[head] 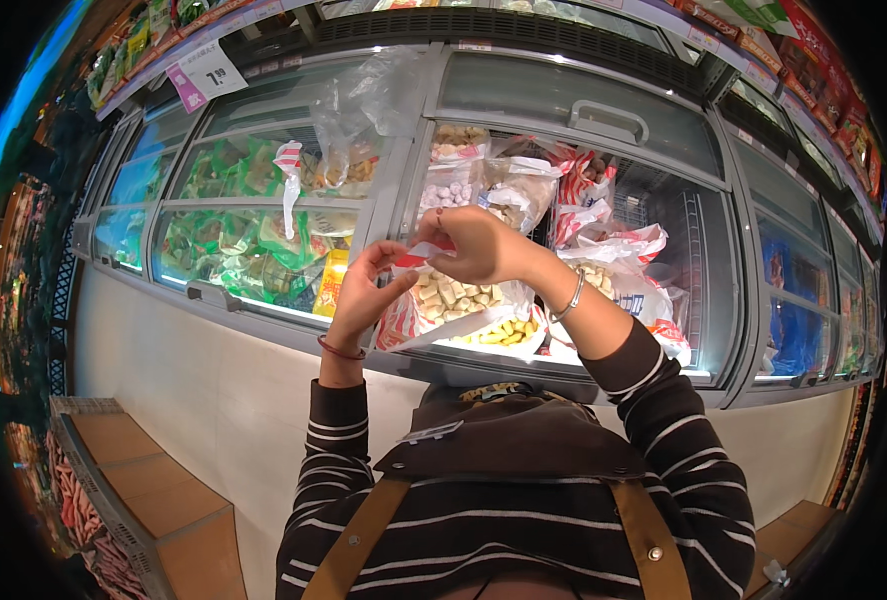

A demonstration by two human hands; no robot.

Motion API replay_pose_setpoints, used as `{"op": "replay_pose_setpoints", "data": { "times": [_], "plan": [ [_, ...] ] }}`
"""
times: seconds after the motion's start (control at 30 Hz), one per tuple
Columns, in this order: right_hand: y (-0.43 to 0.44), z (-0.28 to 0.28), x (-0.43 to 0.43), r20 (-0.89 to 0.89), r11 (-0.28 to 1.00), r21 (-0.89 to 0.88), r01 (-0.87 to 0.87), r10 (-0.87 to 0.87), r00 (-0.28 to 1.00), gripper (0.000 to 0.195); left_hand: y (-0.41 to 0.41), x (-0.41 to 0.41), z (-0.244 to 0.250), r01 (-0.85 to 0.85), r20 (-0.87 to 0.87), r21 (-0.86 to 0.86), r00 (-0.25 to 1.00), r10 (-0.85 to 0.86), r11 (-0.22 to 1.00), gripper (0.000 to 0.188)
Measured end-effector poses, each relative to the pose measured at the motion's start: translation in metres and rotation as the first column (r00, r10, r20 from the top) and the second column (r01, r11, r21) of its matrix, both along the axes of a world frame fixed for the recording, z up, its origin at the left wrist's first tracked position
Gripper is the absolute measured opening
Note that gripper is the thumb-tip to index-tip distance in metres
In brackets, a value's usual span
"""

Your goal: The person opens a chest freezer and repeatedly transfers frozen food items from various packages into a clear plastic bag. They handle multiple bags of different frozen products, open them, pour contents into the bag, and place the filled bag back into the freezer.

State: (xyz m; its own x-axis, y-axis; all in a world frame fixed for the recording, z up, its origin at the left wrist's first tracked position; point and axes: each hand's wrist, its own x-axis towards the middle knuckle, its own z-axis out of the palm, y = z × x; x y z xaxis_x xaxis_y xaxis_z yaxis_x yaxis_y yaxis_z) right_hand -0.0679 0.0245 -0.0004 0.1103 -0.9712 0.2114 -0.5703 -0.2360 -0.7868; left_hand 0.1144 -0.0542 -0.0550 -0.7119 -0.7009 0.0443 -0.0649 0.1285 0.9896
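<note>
Over an open chest freezer (pixel 722 300), my left hand (pixel 365 289) and my right hand (pixel 473 244) meet at the edge of a red and white plastic bag (pixel 413 256). Both hands pinch its film between fingers and thumb. Beneath them lie pale, short cylindrical frozen pieces (pixel 455 296) in an open bag, with yellow pieces (pixel 507 331) just below. Behind my right hand is a bag of whitish frozen balls (pixel 446 195). More red and white striped bags (pixel 582 214) fill the middle of the freezer.
A sliding glass lid with a grey handle (pixel 608 120) covers the freezer's back. To the left, closed glass lids cover green bags (pixel 256 255); a clear plastic bag (pixel 368 97) and a striped bag strip (pixel 289 187) lie on top. A price sign (pixel 207 75) hangs from the shelf above.
</note>
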Motion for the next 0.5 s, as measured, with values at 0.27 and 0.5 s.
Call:
{"op": "replay_pose_setpoints", "data": {
  "times": [0.27,0.5],
  "plan": [
    [-0.014,-0.024,0.025,-0.666,0.976,0.127,0.176,-0.048,0.745,0.03,0.025,-0.024,-0.025,-0.096,-0.015,-0.213,0.995,0.095,0.972,0.014],
    [0.016,-0.018,0.029,-0.411,0.991,-0.01,-0.133,0.117,0.904,0.034,0.027,-0.022,-0.026,-0.204,-0.076,-0.138,0.978,0.195,0.969,0.009]
  ]
}}
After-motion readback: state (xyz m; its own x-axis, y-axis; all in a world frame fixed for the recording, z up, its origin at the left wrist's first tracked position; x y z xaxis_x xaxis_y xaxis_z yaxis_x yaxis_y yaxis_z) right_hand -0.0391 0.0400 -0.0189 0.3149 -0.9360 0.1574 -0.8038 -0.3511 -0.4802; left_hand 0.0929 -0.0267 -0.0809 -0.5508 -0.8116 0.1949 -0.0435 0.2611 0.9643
